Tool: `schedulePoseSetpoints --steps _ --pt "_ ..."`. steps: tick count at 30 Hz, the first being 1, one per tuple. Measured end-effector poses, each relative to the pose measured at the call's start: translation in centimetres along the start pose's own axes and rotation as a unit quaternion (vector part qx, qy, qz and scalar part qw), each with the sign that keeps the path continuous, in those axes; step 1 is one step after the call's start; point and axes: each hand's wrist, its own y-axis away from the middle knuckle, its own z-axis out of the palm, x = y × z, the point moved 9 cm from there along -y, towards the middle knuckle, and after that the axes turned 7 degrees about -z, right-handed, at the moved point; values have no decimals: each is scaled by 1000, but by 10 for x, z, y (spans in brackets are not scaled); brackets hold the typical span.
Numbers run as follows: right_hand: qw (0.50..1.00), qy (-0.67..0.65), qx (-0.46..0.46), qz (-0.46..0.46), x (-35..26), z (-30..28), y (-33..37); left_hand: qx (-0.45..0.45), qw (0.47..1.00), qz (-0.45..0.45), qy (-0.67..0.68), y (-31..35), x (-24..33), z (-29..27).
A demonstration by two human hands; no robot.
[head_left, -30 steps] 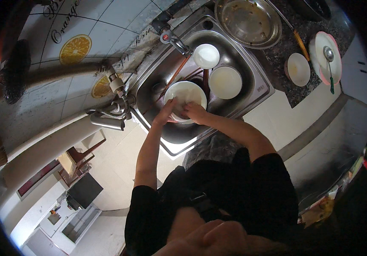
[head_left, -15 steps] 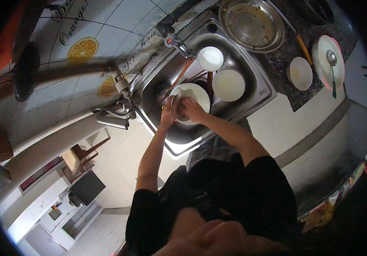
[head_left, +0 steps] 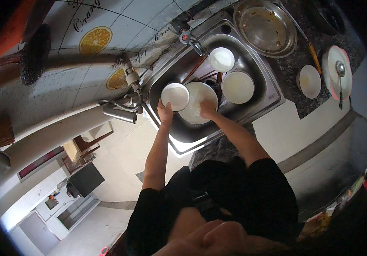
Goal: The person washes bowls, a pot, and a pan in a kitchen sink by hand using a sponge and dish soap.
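Note:
My left hand (head_left: 164, 112) grips a small white bowl (head_left: 175, 97) by its near rim, tilted so that its inside faces up. Beside it, a larger white bowl (head_left: 186, 116) stands in the steel sink (head_left: 187, 135), holding cloudy liquid. Into that liquid dips my right hand (head_left: 208, 109); its fingers are blurred and partly hidden, so what they hold does not show. Another small white bowl (head_left: 222, 59) and a wider bowl with pale liquid (head_left: 237, 87) are at the sink's far and right side. Chopsticks (head_left: 194, 69) lean behind the large bowl.
A tap (head_left: 192, 42) reaches over the sink's far edge. On the dark counter to the right are a stained metal pan (head_left: 265, 29), a bowl (head_left: 310, 82) and a pink-rimmed dish (head_left: 332, 82) with a spoon (head_left: 340, 70). Pipes and a second tap (head_left: 119, 114) stand at left.
The small bowl, previously down in the large bowl between both hands, is now raised to its left in my left hand. My right hand has shifted to the right within the large bowl.

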Motion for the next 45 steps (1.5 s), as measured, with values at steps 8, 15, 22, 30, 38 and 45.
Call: schedulePoseSetpoints --steps 8,15,22,30,38,45 --pt "841 -322 376 -218 -96 -104 116 -348 666 -359 554 38 -62 104" --pt "861 -4 418 -288 -135 -134 104 -245 681 -445 528 98 29 70" --pt "825 -555 81 -71 -42 -111 -5 -560 572 -404 443 106 -25 91" --pt "542 -840 4 -13 29 -32 11 -451 821 -219 274 82 34 101" --pt "980 13 194 38 70 -105 97 -305 884 -109 337 12 110 132" --pt "972 155 175 -1 98 -59 86 -283 907 -111 293 -22 124 214"
